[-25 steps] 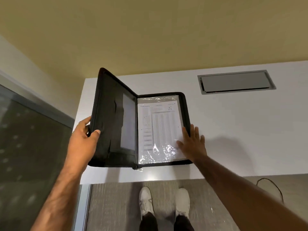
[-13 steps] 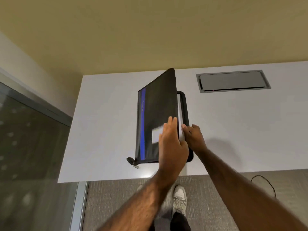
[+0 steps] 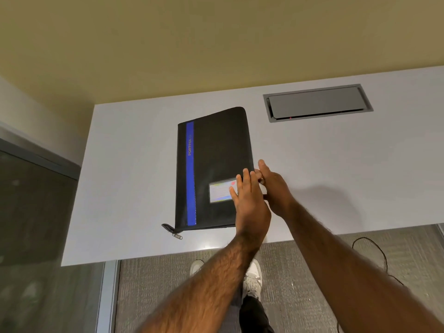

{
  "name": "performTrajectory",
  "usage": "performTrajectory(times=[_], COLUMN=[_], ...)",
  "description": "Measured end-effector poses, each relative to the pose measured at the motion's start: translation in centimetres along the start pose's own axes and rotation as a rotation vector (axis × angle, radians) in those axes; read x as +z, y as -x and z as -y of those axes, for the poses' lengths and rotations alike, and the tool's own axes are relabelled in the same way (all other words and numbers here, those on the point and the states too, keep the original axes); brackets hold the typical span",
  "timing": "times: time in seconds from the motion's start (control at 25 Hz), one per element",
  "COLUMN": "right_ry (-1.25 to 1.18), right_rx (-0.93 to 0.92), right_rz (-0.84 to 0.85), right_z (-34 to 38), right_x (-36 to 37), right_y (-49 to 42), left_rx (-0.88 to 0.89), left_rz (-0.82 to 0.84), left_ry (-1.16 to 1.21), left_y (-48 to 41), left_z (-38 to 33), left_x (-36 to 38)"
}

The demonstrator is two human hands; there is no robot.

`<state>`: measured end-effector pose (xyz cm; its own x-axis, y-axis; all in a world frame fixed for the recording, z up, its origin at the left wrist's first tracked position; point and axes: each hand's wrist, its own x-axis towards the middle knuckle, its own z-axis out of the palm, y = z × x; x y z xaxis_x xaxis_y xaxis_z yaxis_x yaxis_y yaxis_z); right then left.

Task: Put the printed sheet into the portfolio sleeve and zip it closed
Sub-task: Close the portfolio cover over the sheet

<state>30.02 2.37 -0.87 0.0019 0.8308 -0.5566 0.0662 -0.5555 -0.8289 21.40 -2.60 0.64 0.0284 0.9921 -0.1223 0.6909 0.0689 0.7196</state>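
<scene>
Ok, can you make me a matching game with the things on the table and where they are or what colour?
Things:
1. stripe
2. zip pull
3. hatch
4. label

Matches:
A. grey, far right of the table
B. blue
C. partly under the left hand
D. near left corner of the portfolio

Pairs: 1-B, 2-D, 3-A, 4-C

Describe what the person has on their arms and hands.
Nothing shows on either: both forearms are bare and hairy, with no sleeves, watch or gloves in view. The left hand and right hand show no rings that I can make out.
</scene>
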Motion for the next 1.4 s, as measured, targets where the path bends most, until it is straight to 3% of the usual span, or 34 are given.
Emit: performTrajectory(times=[0.16, 0.36, 0.48, 0.64, 0.84, 1.0, 1.16, 1.24, 1.4], right_ry=[0.189, 0.197, 0.323, 0.462, 0.595, 0.608, 0.821, 0.887, 1.070], right_rx=[-0.039, 0.004, -0.023, -0.031, -0.008, -0.024, -0.302, -0.459, -0.449], right_rz=[0.013, -0.145, -0.228, -0.292, -0.357, -0.374, -0.590, -0.539, -0.273], right_z=[-0.3, -0.5, -0.5, -0.5, -1.2, -1.6, -4.0, -5.8, -9.9], right_x=[-0.7, -0.4, -0.1, 0.1, 0.3, 1.0, 4.4, 7.8, 14.6], right_y=[-1.0, -2.3, -2.9, -4.3, -5.9, -5.0, -0.2, 3.1, 7.9], left_rx=[-0.009, 0.121, 0.112, -0.112, -0.105, -0.079, 0.024, 0.042, 0.068], left_rz=[0.042, 0.168, 0.028, -0.145, 0.042, 0.097, 0.132, 0.155, 0.182], left_ry=[-0.023, -0.140, -0.215, -0.286, -0.273, -0.278, -0.394, -0.449, -0.502], left_y=[-0.2, -1.0, -0.1, 2.5, 4.6, 5.5, 5.5, 5.1, 4.8], left_z=[0.7, 5.2, 9.8, 16.5, 21.0, 22.1, 22.2, 22.1, 21.7], left_x=[1.0, -1.6, -5.2, -10.1, -13.2, -14.4, -14.8, -14.9, -14.9])
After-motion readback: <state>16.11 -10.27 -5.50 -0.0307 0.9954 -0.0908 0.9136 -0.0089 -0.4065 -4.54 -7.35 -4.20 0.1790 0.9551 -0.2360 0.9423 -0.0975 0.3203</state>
